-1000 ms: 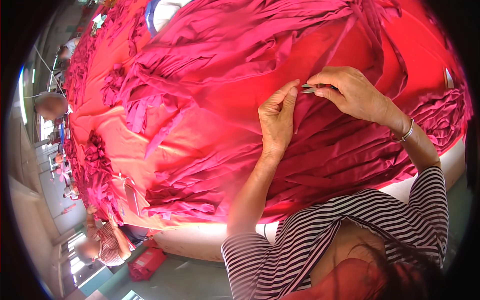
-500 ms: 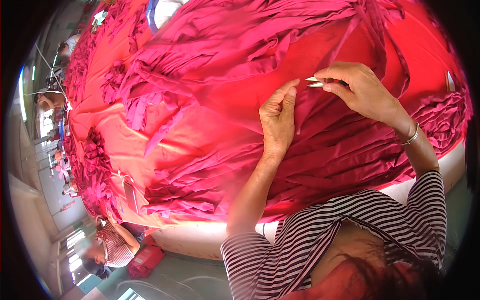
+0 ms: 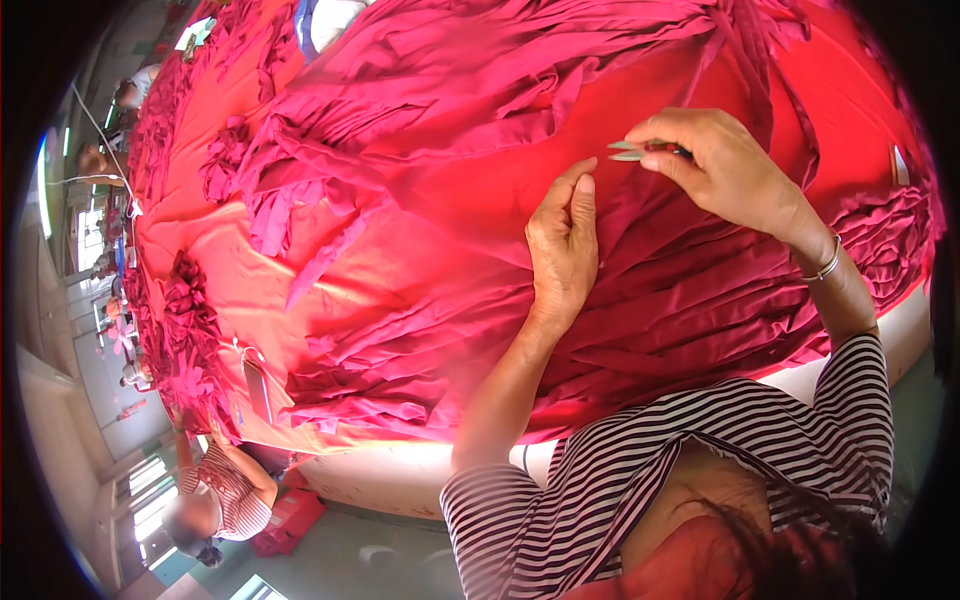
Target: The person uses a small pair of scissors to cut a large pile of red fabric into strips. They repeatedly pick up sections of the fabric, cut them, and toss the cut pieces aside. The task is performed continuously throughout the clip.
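Note:
My right hand (image 3: 728, 178) is closed around a small pair of thread snips (image 3: 627, 152), whose pale blades point left and stand slightly apart. Just left of the blade tips is my left hand (image 3: 563, 245), its thumb and fingers pinched together. Whatever the pinch holds is too small to make out. Beneath both hands lie long, crumpled dark-red fabric strips (image 3: 640, 325), bunched in folds toward me. A smoother, brighter red cloth (image 3: 625, 105) shows between the strips beyond my hands.
A phone-like flat object (image 3: 257, 390) lies near the table's left front edge. Beyond that, another person in a striped top (image 3: 240, 490) handles a pile of dark-red fabric (image 3: 185, 330). On the floor sits a red bag (image 3: 290, 520). A white-and-blue item (image 3: 335, 20) rests at the far side.
My right hand has shifted slightly up and left, and the snips' blades are closer together. The left hand has turned a little. The other person's arms have reached farther onto the table.

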A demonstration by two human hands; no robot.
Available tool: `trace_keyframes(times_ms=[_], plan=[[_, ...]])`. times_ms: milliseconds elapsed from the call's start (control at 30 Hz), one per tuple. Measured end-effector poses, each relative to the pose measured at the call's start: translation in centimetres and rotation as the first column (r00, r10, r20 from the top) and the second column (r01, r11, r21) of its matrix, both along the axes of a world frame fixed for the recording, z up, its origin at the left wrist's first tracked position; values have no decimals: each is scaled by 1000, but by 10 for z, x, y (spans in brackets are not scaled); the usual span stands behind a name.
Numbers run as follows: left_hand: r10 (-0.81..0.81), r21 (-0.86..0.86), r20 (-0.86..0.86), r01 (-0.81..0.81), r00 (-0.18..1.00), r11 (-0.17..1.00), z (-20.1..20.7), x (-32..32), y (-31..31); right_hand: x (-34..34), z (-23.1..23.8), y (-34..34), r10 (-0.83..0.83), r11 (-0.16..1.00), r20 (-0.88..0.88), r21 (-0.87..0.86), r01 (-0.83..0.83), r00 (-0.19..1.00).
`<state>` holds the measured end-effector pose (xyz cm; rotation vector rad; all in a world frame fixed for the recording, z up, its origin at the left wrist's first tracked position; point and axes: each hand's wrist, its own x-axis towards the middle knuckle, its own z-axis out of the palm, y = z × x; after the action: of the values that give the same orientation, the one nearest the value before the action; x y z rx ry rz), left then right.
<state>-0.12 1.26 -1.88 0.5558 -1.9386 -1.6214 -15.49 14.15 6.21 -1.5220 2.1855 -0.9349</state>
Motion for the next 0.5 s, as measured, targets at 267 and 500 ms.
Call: trace_keyframes(times_ms=[267,500], plan=[[-136,103,221,116,966,988,22,6,2,-12,-20,6,44,998,131,-38,-40,990],[-173,-9,185,177,967,984,23,8,-2,-14,-18,5,43,996,400,56,-71,915]])
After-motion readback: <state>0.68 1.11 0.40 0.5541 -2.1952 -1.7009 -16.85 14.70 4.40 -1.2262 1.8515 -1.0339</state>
